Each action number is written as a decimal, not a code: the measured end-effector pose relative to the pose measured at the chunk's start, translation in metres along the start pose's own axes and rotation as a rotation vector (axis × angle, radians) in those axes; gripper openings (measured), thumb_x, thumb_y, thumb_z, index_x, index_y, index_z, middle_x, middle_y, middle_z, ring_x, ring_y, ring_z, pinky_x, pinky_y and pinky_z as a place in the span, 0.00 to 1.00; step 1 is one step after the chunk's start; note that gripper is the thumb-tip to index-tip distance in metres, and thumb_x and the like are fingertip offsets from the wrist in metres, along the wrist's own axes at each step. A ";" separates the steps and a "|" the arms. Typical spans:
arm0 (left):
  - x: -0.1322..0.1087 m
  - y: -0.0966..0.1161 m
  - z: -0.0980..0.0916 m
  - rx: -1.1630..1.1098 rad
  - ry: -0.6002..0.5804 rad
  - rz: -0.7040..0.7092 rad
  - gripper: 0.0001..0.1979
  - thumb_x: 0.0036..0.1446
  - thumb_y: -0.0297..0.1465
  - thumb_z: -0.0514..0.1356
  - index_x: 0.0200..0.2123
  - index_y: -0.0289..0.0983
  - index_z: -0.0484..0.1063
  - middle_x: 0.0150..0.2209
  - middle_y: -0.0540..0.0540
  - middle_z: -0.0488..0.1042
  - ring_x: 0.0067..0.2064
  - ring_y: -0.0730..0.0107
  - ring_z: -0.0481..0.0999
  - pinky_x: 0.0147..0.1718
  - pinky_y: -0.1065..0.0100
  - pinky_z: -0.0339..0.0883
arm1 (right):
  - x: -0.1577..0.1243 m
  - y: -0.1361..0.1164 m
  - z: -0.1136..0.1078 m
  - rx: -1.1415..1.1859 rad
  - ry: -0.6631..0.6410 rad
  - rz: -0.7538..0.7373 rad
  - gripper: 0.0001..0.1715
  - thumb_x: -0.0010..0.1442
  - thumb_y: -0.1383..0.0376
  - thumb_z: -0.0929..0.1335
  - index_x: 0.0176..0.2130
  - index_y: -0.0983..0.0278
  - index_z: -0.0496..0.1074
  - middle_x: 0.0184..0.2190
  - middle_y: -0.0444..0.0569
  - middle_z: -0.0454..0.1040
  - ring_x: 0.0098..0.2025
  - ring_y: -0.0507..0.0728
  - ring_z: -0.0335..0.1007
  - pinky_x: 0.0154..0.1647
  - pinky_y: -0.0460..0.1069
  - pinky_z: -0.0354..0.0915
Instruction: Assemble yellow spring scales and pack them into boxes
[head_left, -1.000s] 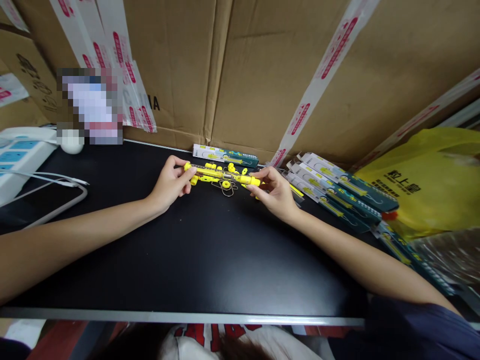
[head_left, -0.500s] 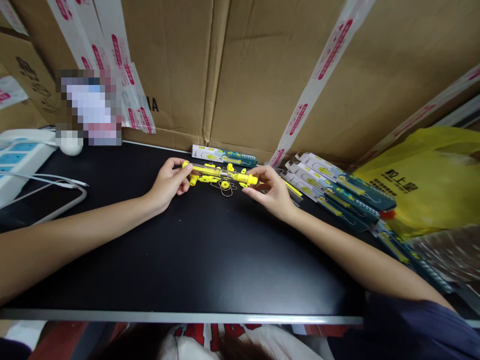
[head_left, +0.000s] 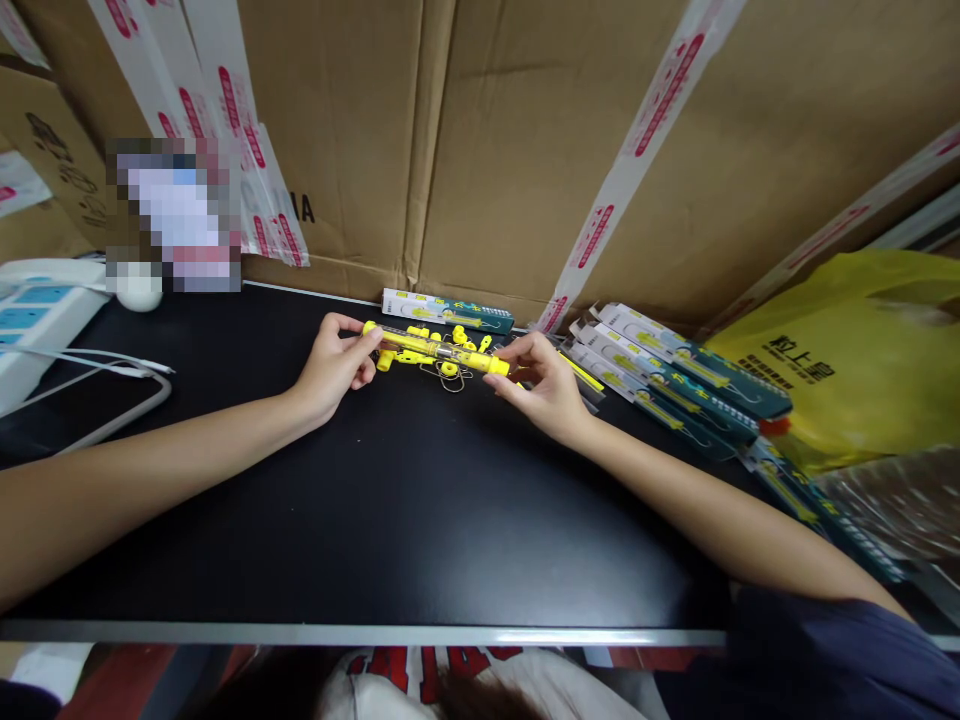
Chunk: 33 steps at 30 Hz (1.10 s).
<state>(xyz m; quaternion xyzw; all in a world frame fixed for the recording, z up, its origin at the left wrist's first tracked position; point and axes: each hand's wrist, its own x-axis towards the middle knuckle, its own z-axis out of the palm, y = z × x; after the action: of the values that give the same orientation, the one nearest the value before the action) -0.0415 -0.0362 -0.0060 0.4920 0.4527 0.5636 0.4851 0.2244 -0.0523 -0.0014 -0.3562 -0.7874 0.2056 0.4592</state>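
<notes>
Between my two hands is a spring scale (head_left: 427, 346), a clear tube with yellow ends and a spring inside, held slightly above the table. My left hand (head_left: 335, 370) pinches its left end between thumb and fingers. The fingers of my right hand (head_left: 546, 390) are closed around the yellow cap at its right end. Behind and below the tube lie loose yellow plastic parts (head_left: 459, 337) and metal hooks (head_left: 452, 382), partly hidden by it. Close to my right hand are thin yellow strips (head_left: 581, 372) on the table.
Several printed boxes (head_left: 675, 375) are stacked at the right, beside a yellow plastic bag (head_left: 847, 360). Another printed box (head_left: 448, 310) lies against the cardboard (head_left: 510, 150) at the back. A power strip (head_left: 52, 320) with white cables (head_left: 142, 368) stands at the left of the black table (head_left: 390, 530).
The right end of the spring scale has dipped slightly and shifted a little left, and its yellow cap shows less beyond the tube. Both hands keep their grip.
</notes>
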 end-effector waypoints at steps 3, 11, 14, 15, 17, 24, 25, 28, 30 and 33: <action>-0.001 0.001 -0.001 -0.001 -0.024 0.015 0.13 0.59 0.30 0.60 0.34 0.40 0.54 0.26 0.53 0.73 0.15 0.86 0.62 0.12 0.81 0.48 | 0.000 0.000 0.000 -0.004 0.000 0.014 0.16 0.57 0.55 0.72 0.37 0.59 0.64 0.32 0.44 0.69 0.30 0.51 0.68 0.30 0.49 0.71; -0.003 0.004 0.001 0.016 0.007 -0.005 0.12 0.59 0.28 0.59 0.33 0.39 0.54 0.25 0.54 0.74 0.15 0.86 0.59 0.12 0.81 0.46 | 0.002 -0.002 -0.001 -0.036 0.019 -0.013 0.14 0.57 0.57 0.72 0.38 0.60 0.67 0.32 0.44 0.68 0.30 0.51 0.67 0.29 0.48 0.68; -0.002 0.004 0.001 0.016 0.005 -0.009 0.12 0.59 0.28 0.59 0.33 0.39 0.54 0.25 0.54 0.73 0.15 0.87 0.58 0.12 0.81 0.45 | 0.002 -0.005 -0.002 -0.055 0.036 -0.025 0.15 0.56 0.56 0.73 0.38 0.60 0.68 0.34 0.46 0.68 0.32 0.52 0.67 0.29 0.48 0.68; -0.002 0.003 0.001 0.015 0.000 -0.008 0.12 0.59 0.29 0.59 0.33 0.39 0.54 0.25 0.54 0.73 0.15 0.87 0.58 0.12 0.81 0.45 | 0.002 -0.005 -0.002 -0.058 0.040 -0.026 0.15 0.56 0.56 0.73 0.38 0.60 0.68 0.35 0.46 0.67 0.32 0.52 0.67 0.29 0.49 0.69; -0.002 0.003 0.001 0.013 -0.007 -0.002 0.12 0.59 0.29 0.59 0.33 0.39 0.54 0.26 0.53 0.73 0.15 0.87 0.58 0.12 0.81 0.45 | 0.002 -0.004 -0.002 -0.057 0.044 -0.025 0.15 0.56 0.55 0.72 0.38 0.60 0.68 0.35 0.46 0.67 0.32 0.52 0.66 0.29 0.49 0.69; -0.002 0.002 0.000 0.011 -0.014 0.006 0.12 0.58 0.28 0.59 0.33 0.40 0.54 0.26 0.53 0.73 0.16 0.86 0.58 0.13 0.81 0.46 | 0.000 -0.002 0.001 -0.060 0.027 -0.012 0.13 0.59 0.56 0.70 0.37 0.59 0.64 0.33 0.46 0.67 0.30 0.53 0.66 0.30 0.50 0.68; -0.002 0.003 0.000 0.011 -0.012 0.004 0.12 0.58 0.28 0.59 0.33 0.40 0.54 0.26 0.53 0.73 0.16 0.86 0.58 0.13 0.81 0.46 | 0.000 -0.002 0.001 -0.062 0.025 -0.014 0.13 0.59 0.56 0.70 0.37 0.59 0.64 0.33 0.46 0.67 0.29 0.52 0.65 0.30 0.50 0.68; -0.003 0.004 0.001 0.017 -0.011 0.001 0.12 0.58 0.28 0.59 0.33 0.40 0.54 0.25 0.54 0.72 0.15 0.87 0.58 0.13 0.81 0.45 | 0.000 -0.002 0.002 -0.059 0.023 -0.015 0.15 0.59 0.55 0.70 0.37 0.59 0.63 0.31 0.45 0.66 0.28 0.52 0.65 0.28 0.49 0.67; -0.003 0.004 0.001 0.022 -0.007 -0.004 0.12 0.59 0.28 0.59 0.33 0.39 0.54 0.24 0.54 0.72 0.15 0.87 0.58 0.13 0.81 0.45 | 0.000 -0.001 0.002 -0.046 0.018 -0.008 0.15 0.59 0.54 0.69 0.38 0.59 0.62 0.31 0.44 0.65 0.28 0.52 0.65 0.28 0.49 0.67; -0.003 0.005 0.001 0.019 -0.004 -0.013 0.12 0.59 0.28 0.59 0.33 0.39 0.54 0.24 0.55 0.71 0.15 0.87 0.58 0.13 0.81 0.45 | -0.001 0.001 0.002 -0.018 -0.003 0.000 0.16 0.60 0.54 0.69 0.39 0.59 0.61 0.30 0.43 0.64 0.28 0.51 0.66 0.28 0.49 0.67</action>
<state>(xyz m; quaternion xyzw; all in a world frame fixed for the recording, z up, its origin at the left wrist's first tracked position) -0.0411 -0.0397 -0.0017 0.4949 0.4602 0.5549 0.4851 0.2232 -0.0521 -0.0043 -0.3597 -0.7898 0.1990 0.4551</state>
